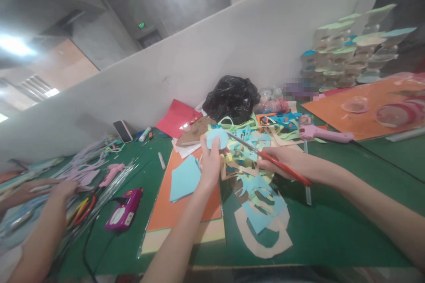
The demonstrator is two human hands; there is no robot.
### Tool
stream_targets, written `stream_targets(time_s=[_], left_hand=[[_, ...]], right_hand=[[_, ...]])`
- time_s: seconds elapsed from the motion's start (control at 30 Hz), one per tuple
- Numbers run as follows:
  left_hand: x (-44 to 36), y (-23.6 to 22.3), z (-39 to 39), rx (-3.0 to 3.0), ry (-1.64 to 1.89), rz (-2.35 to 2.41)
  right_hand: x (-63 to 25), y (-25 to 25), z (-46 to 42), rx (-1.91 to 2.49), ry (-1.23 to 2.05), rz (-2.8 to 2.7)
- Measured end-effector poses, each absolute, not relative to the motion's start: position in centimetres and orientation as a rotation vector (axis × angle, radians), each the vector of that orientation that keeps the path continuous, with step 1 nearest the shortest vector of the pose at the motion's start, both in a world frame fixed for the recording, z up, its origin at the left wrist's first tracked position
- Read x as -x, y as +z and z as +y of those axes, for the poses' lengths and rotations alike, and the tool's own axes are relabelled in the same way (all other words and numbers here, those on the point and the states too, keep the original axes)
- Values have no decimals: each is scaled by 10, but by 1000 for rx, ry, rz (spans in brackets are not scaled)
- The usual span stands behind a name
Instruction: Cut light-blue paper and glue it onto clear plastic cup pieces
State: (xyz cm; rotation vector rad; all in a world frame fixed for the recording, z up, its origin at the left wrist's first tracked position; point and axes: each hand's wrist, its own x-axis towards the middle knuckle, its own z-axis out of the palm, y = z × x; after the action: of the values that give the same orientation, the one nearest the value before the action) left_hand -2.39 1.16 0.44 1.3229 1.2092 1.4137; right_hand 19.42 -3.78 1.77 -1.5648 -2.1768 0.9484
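Observation:
Between the thumb and fingers of my left hand [211, 159] is a round light-blue paper piece [216, 139]. My right hand [282, 161] grips red-handled scissors [283, 169], whose blades point left toward the paper's edge; whether they touch it I cannot tell. Under and around the scissors lies a heap of blue, yellow and cream paper scraps [247, 157]. A stack of light-blue paper sheets [185, 180] rests on orange paper [172, 212], to the left of my left forearm. A cream paper offcut with a curved opening [265, 252] lies nearer me.
A black plastic bag [232, 99] sits against the white partition [186, 66]. At right are a pink glue gun [322, 134] with a cable and stacked clear cups [352, 55]. At left, another person's hands [63, 188] work near a purple box [124, 210]. A phone [122, 131] leans at the back.

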Motion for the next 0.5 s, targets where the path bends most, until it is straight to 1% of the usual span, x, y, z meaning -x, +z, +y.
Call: stream_targets(time_s=[0.3, 0.5], left_hand=[[23, 10, 6, -1342, 1439, 1260], [21, 11, 2, -1389, 1432, 1260]], right_hand=[[-194, 16, -37, 1525, 982, -2183], [-193, 18, -37, 1585, 1068, -2115]])
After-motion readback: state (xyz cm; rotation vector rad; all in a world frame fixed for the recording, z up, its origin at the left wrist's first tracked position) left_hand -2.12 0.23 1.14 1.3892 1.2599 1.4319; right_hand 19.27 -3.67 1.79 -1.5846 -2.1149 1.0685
